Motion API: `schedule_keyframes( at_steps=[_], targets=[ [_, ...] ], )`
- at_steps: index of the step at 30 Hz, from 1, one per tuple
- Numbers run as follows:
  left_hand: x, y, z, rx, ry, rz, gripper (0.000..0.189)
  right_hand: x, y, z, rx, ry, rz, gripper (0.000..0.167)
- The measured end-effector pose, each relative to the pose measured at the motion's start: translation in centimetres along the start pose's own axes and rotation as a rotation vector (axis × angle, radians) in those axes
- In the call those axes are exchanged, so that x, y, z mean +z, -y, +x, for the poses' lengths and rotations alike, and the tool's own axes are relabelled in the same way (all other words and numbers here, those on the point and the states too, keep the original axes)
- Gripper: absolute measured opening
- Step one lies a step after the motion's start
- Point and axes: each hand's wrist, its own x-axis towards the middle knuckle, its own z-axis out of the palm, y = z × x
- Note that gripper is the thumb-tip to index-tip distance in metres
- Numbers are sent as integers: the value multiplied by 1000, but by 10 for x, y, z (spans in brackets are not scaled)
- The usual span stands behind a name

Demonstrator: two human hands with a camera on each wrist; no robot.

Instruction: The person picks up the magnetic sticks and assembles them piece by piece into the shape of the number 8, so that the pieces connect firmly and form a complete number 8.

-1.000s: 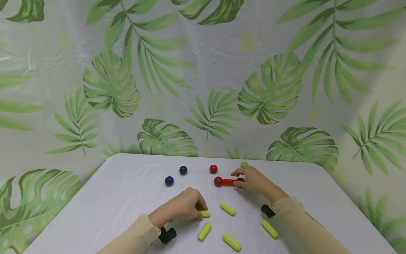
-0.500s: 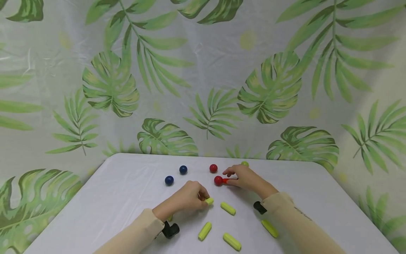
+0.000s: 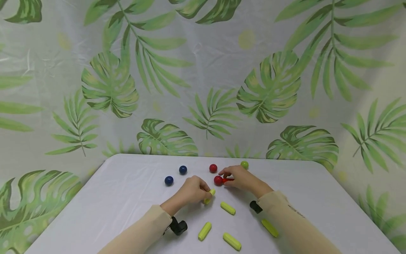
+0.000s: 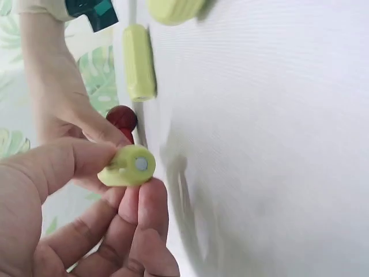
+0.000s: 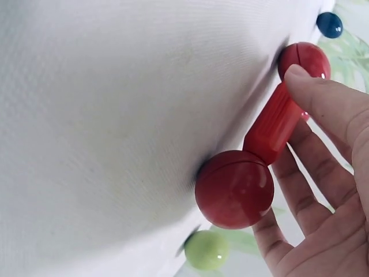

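Note:
My left hand (image 3: 192, 190) pinches a yellow-green ridged rod (image 4: 130, 167) between thumb and fingers, and a small silvery disc shows in the rod's end. In the head view that rod is tilted above the table. My right hand (image 3: 240, 177) holds a red rod (image 5: 271, 127) that joins two red balls. Its thumb lies by the far ball (image 5: 305, 59), and its other fingers are behind the rod. The nearer ball (image 5: 233, 190) appears close to or on the white cloth. In the head view, the right hand hides one of these balls.
A loose red ball (image 3: 213, 168), a green ball (image 3: 244, 164) and two dark blue balls (image 3: 183, 170) sit toward the back of the white table (image 3: 133, 190). Several yellow-green rods (image 3: 228, 208) lie near the front. A leaf-patterned sheet (image 3: 215, 70) hangs behind.
My left hand has lifted the yellow-green rod, carried it forward and right, and turned it more upright. My right hand has shifted left along the red rod and now holds it.

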Motion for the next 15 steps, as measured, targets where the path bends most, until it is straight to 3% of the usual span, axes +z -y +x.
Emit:
schedule_keyframes(
  at_steps=[15],
  targets=[
    [11, -1, 18, -160, -41, -183, 14, 4, -2, 4, -90, -22, -19, 32]
  ],
)
